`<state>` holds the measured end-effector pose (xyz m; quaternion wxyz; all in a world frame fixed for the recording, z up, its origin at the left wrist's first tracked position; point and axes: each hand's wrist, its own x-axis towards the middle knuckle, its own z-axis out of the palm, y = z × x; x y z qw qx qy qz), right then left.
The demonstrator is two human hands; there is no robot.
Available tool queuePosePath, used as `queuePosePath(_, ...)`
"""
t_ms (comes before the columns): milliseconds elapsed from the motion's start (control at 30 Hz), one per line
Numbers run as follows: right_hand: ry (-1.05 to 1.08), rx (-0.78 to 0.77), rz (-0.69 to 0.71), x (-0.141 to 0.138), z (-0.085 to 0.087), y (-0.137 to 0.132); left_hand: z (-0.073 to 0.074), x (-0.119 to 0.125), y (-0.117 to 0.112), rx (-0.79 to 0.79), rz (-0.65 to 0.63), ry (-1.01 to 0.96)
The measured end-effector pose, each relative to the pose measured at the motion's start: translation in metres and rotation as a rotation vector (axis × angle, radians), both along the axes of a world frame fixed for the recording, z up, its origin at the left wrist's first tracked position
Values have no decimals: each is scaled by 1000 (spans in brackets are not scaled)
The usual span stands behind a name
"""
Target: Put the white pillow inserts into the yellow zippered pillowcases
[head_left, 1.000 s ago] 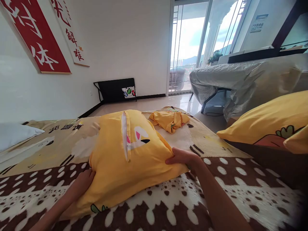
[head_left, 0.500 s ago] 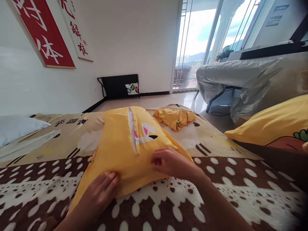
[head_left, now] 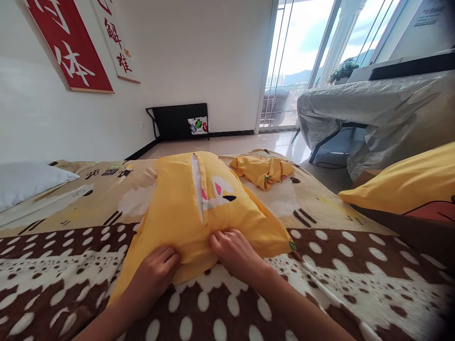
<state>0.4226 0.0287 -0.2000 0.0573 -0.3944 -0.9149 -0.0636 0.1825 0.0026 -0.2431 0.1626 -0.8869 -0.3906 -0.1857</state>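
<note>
A yellow cushion (head_left: 177, 189) lies on the patterned blanket before me, with a rabbit print on its cover. The zip slit (head_left: 197, 189) along its top gapes, showing white filling or lining inside. With curled fingers my left hand (head_left: 156, 270) grips the cushion's near side, left of the slit. My right hand (head_left: 234, 253) is closed on the same near side, just below the slit's end, fingers bunched in the fabric. Both fingertips are partly hidden by the cloth and knuckles.
A crumpled yellow cloth (head_left: 263, 170) lies beyond the cushion on the blanket (head_left: 138, 199). Another yellow cushion (head_left: 408, 184) rests at the right, over a cardboard box. A white pillow (head_left: 31, 182) is at the left. A plastic-covered table (head_left: 330, 102) stands by the glass door.
My right hand has moved left and down, from hovering over the cushion to gripping its near side. My left hand stays on the cushion. The view has shifted slightly.
</note>
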Motion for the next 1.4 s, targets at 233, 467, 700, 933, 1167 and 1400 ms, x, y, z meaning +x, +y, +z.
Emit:
queuePosePath(233, 42, -21, 74, 15, 9, 4, 25, 7, -11, 1, -40, 49)
queuePosePath(467, 33, -24, 93, 17, 15, -1, 24, 10, -20, 30, -27, 106)
queuePosePath(700, 33, -32, 76, 20, 15, 0, 28, 22, -13, 126, -52, 9)
queuePosePath(933, 125, 13, 142, 5, 8, -9, -1, 33, 7, 190, -41, -106)
queuePosePath(1167, 97, 48, 86, -14, -14, -8, -3, 33, 9, 51, -41, -187)
queuePosePath(1400, 171, 18, 103, -12, -17, -4, 18, 37, -1, 31, -86, -114)
